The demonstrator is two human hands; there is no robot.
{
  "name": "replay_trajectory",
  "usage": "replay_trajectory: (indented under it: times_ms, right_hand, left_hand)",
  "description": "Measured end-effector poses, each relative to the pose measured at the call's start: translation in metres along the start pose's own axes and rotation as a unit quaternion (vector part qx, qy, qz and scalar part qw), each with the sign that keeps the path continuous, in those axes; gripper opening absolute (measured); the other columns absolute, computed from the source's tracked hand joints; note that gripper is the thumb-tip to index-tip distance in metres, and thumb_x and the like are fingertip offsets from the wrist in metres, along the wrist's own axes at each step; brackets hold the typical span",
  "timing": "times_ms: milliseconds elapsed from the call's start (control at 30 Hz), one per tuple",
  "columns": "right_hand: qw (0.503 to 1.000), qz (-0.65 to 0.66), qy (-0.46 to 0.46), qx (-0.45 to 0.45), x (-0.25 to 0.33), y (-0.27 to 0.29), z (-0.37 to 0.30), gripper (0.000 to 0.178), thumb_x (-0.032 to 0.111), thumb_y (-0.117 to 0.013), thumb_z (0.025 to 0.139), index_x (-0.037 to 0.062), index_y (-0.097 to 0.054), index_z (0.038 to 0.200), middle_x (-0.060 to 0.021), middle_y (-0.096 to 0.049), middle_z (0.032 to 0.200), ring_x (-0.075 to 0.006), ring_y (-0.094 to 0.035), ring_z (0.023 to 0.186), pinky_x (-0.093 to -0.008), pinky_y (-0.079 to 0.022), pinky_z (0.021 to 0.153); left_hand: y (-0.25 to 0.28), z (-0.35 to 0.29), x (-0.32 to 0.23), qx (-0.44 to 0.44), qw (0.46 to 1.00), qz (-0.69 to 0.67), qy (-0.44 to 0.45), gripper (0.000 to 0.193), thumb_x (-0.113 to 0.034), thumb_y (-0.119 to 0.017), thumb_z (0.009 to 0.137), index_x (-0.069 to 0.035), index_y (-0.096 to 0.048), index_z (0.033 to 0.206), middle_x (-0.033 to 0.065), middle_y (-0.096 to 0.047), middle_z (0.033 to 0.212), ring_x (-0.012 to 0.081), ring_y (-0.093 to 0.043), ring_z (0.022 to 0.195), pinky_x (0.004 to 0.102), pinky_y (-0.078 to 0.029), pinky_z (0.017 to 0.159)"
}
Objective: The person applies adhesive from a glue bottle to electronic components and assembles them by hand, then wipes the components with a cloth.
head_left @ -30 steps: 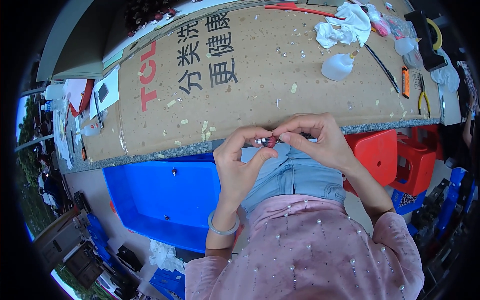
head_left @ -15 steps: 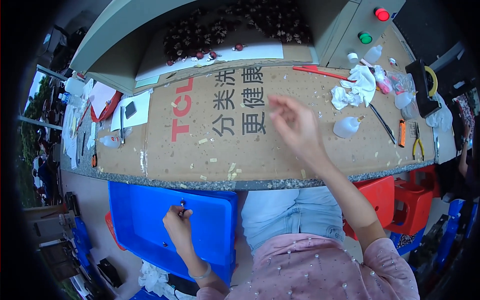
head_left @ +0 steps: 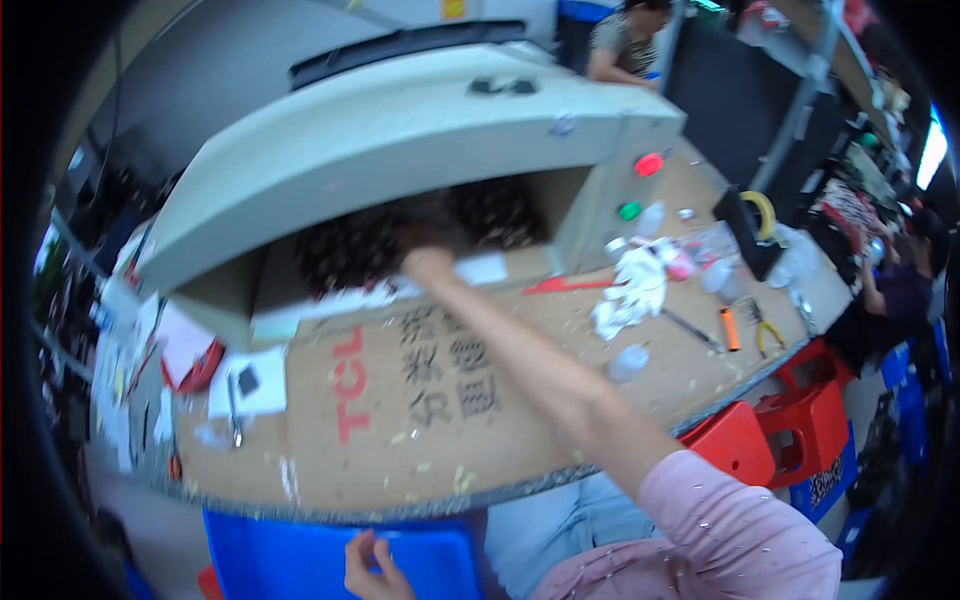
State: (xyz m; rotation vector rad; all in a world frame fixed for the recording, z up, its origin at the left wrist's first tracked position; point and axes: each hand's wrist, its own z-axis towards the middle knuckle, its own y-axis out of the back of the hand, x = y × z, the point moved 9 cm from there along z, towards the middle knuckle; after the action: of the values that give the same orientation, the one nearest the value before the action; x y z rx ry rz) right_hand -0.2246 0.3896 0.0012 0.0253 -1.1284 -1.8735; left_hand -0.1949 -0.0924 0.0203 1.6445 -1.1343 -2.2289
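Observation:
My right hand [head_left: 425,258] reaches into the wide opening of a grey-green machine [head_left: 400,150]. It is at the heap of small dark round pieces [head_left: 345,250], which lie on white sheets inside. Blur and shadow hide its fingertips, so I cannot make out any grip. Low in the picture, my left hand [head_left: 375,568] is over the blue plastic bin [head_left: 270,560] beside my lap. Its thumb and fingers stand a little apart, with nothing visible between them.
Cardboard [head_left: 330,460] covers the bench. To the right are a small white bottle [head_left: 628,363], white cloth [head_left: 632,300], an orange-handled tool [head_left: 730,330], yellow-handled pliers [head_left: 768,335] and a tape dispenser [head_left: 750,235]. Red stools [head_left: 735,445] stand below. Another person [head_left: 628,45] is behind the machine.
My right hand has gone from above the cardboard forward into the machine. The small dark piece earlier at my left fingers no longer shows there. The view has tilted up.

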Motion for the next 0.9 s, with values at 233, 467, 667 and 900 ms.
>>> replay_trajectory:
  times_ms: [233, 467, 667, 900]
  right_hand:
    - [0.990, -0.018, -0.065, 0.127, 0.023, 0.002, 0.007, 0.016, 0.003, -0.052, 0.077, 0.0029, -0.063, 0.089, -0.0193, -0.062, 0.097, -0.0330, -0.060, 0.094, -0.0421, -0.050, 0.080]
    - [0.998, -0.044, 0.027, 0.028, 0.028, 0.040, 0.008, 0.014, 0.011, -0.059, 0.075, 0.0027, -0.064, 0.085, -0.0187, -0.064, 0.091, -0.0318, -0.062, 0.087, -0.0425, -0.051, 0.076]
    - [0.943, 0.226, -0.215, -0.113, -0.007, 0.104, -0.013, 0.019, 0.014, -0.062, 0.074, -0.0031, -0.064, 0.082, -0.0215, -0.064, 0.076, -0.0345, -0.062, 0.068, -0.0401, -0.050, 0.065]
    - [0.752, 0.590, -0.250, 0.155, 0.055, 0.186, -0.165, 0.016, 0.018, -0.063, 0.085, 0.0016, -0.061, 0.087, 0.0022, -0.058, 0.073, -0.0032, -0.050, 0.067, -0.0196, -0.040, 0.058]
  left_hand:
    - [-0.003, 0.001, -0.030, 0.001, 1.000, 0.002, -0.018, 0.015, -0.009, -0.062, 0.084, 0.002, -0.064, 0.094, 0.0134, -0.066, 0.078, 0.0207, -0.063, 0.069, 0.0312, -0.050, 0.064]
    - [-0.028, 0.003, -0.067, 0.014, 0.998, -0.010, -0.054, 0.015, -0.011, -0.063, 0.083, 0.002, -0.065, 0.092, 0.0141, -0.067, 0.078, 0.0220, -0.064, 0.070, 0.0319, -0.050, 0.065]
    - [-0.051, -0.002, -0.075, 0.055, 0.991, -0.108, -0.048, 0.016, -0.009, -0.064, 0.083, 0.001, -0.061, 0.094, 0.0166, -0.067, 0.091, 0.0198, -0.064, 0.077, 0.0297, -0.049, 0.065]
    - [-0.089, 0.003, -0.124, 0.079, 0.928, -0.348, -0.108, 0.039, -0.004, -0.053, 0.085, 0.001, -0.045, 0.122, 0.0139, -0.059, 0.105, 0.0176, -0.056, 0.089, 0.0255, -0.045, 0.074]
